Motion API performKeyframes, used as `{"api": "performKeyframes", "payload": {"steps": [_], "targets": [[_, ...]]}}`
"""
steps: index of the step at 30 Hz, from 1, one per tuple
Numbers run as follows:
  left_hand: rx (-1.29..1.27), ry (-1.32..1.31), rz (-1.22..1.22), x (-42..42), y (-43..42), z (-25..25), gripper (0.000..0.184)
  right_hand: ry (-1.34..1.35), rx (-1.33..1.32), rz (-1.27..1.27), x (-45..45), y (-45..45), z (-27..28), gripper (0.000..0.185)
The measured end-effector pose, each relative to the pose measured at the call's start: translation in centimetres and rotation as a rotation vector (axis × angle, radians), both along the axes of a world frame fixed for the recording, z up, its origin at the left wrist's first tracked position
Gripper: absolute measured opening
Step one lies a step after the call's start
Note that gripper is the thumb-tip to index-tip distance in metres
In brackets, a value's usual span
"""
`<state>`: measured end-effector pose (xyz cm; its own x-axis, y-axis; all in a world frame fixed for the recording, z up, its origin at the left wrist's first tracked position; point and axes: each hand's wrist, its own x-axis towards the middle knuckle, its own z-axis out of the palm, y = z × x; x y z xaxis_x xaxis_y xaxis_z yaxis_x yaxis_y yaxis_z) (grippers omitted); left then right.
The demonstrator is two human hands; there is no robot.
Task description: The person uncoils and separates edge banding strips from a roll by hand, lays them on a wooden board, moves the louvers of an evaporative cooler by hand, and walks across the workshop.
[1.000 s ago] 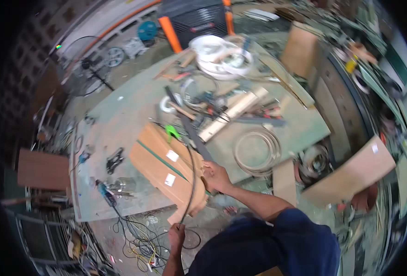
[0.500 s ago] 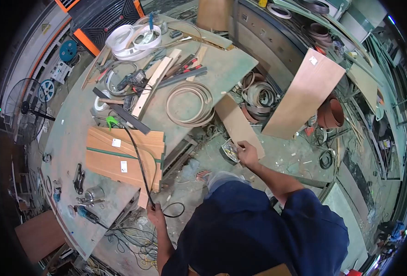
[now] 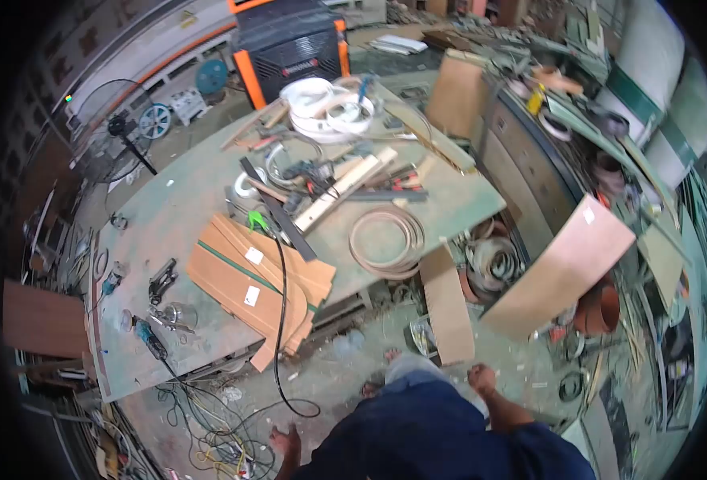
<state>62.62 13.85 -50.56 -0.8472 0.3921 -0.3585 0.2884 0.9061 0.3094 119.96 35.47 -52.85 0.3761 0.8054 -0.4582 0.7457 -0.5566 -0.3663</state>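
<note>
My left hand (image 3: 285, 442) is low in the view, fingers apart, holding nothing. Just above it, a black hose (image 3: 280, 364) with a green end piece (image 3: 257, 221) runs across the stacked wood panels (image 3: 229, 272) and loops off the table edge. My right hand (image 3: 481, 378) has its fingers curled in; whatever may be inside them is hidden. It is close to the lower end of a narrow leaning board (image 3: 447, 308), apart from it. Beside that board sits a small box (image 3: 422, 336) with loose contents.
The green table (image 3: 153, 232) carries a coil of edge strip (image 3: 385, 242), white rolls (image 3: 313, 100), wood strips and a blue power tool (image 3: 149, 340). Tangled cables (image 3: 201, 432) lie on the floor at left. A wide panel (image 3: 561, 268) leans at right.
My left hand has let go of the black hose, which now hangs free. My right hand has drawn back from the narrow board toward my body. The camera view has shifted.
</note>
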Motion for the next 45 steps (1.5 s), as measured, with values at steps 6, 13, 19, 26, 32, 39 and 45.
{"api": "performKeyframes", "payload": {"steps": [6,13,19,26,32,39,45], "targets": [[-0.058,-0.174,0.221,2.3,0.6,-0.8,0.075,0.097,0.067,0.272,-2.0,7.9,1.4,0.039],[0.165,-0.281,0.116,4.9,5.5,-1.2,0.069,0.269,0.222,0.304,-3.8,16.0,3.0,0.042],[0.256,-0.187,-0.039,5.0,6.1,-3.0,0.053,0.16,0.197,0.392,-2.5,13.4,4.0,0.042],[0.076,-0.474,-0.155,3.0,2.9,-6.0,0.053,-0.093,0.018,0.753,2.6,6.8,0.0,0.045],[0.178,-0.61,-0.297,1.3,0.9,-10.6,0.059,0.074,-0.076,0.14,1.8,1.8,5.9,0.047],[0.081,-0.724,-0.149,0.4,6.2,-9.0,0.043,0.094,-0.031,0.06,2.8,-0.4,6.7,0.048],[0.115,-0.739,-0.058,3.6,11.5,-6.4,0.031,0.079,0.008,0.002,7.1,1.9,7.0,0.05]]}}
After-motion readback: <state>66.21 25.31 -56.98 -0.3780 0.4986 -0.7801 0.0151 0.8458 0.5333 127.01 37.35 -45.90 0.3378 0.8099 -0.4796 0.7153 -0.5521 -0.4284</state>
